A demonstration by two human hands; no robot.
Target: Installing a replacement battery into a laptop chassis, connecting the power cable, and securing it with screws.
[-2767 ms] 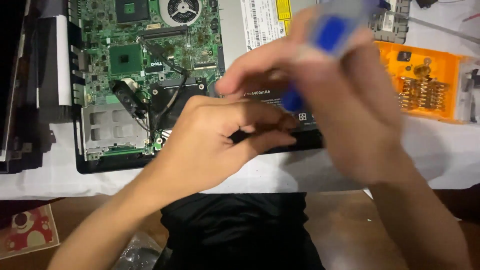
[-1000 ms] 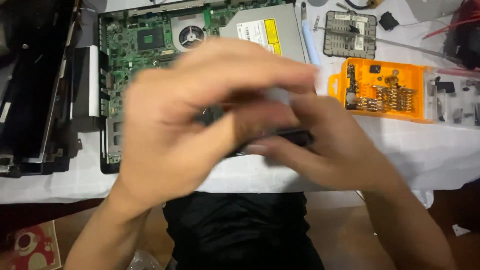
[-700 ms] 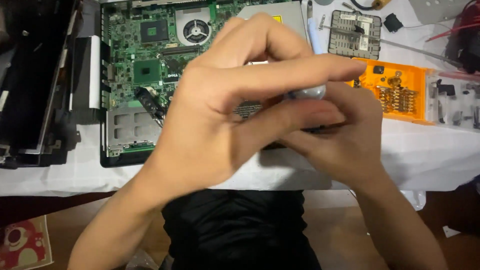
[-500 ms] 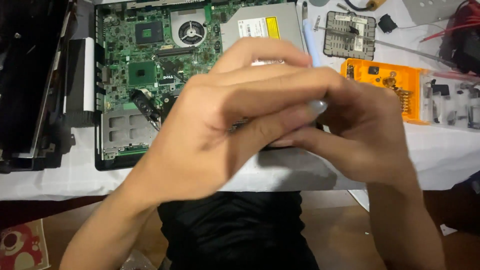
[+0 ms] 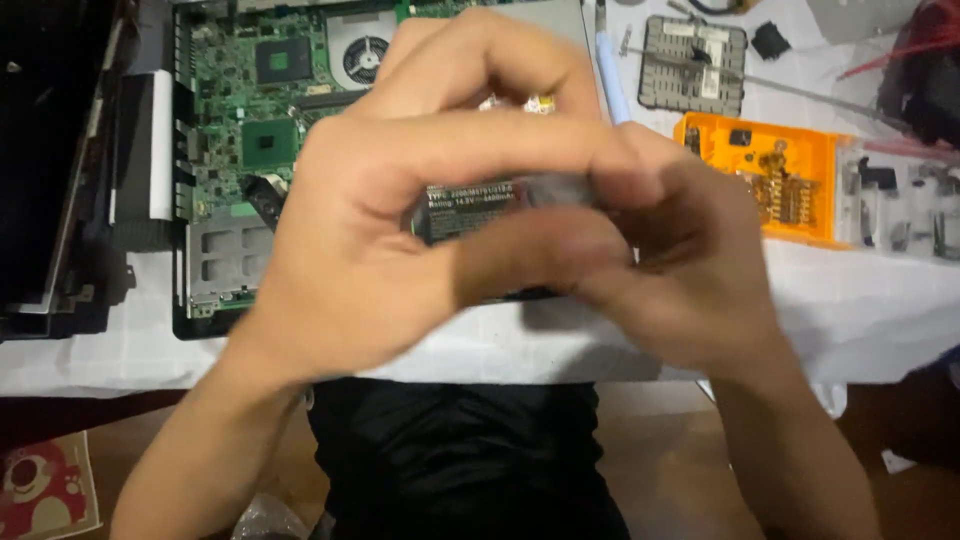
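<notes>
At the far left, a black laptop housing part [image 5: 55, 170] lies on the white table cover [image 5: 880, 310], just beside the opened laptop base, whose green motherboard [image 5: 250, 130] and round cooling fan [image 5: 365, 58] are exposed. The left hand [image 5: 400, 240] is raised in front of this board with its fingers curled over and the thumb pressed forward, meeting the right hand [image 5: 670, 270] close to the lens. Between both hands, a small grey object [image 5: 560, 190] is pinched at the fingertips; it is blurred, so its kind cannot be told, and whether one or both hands bear its weight cannot be told either. Behind the gap between the hands, a black battery pack [image 5: 470, 205] with a white-lettered label shows, lying at the near edge of the laptop base. To the right stand a grey perforated part [image 5: 695, 65], an orange bit case [image 5: 770, 170] with its clear lid folded open, and a tangle of red wires [image 5: 910, 50] at the corner. Risk assessment: the pinched object is held directly above the bare motherboard; a slip of the fingertips would probably drop it among the components, where a small item is hard to recover and, if metallic, could bridge contacts. The open bit case sits near the right forearm and could be knocked, scattering its bits
</notes>
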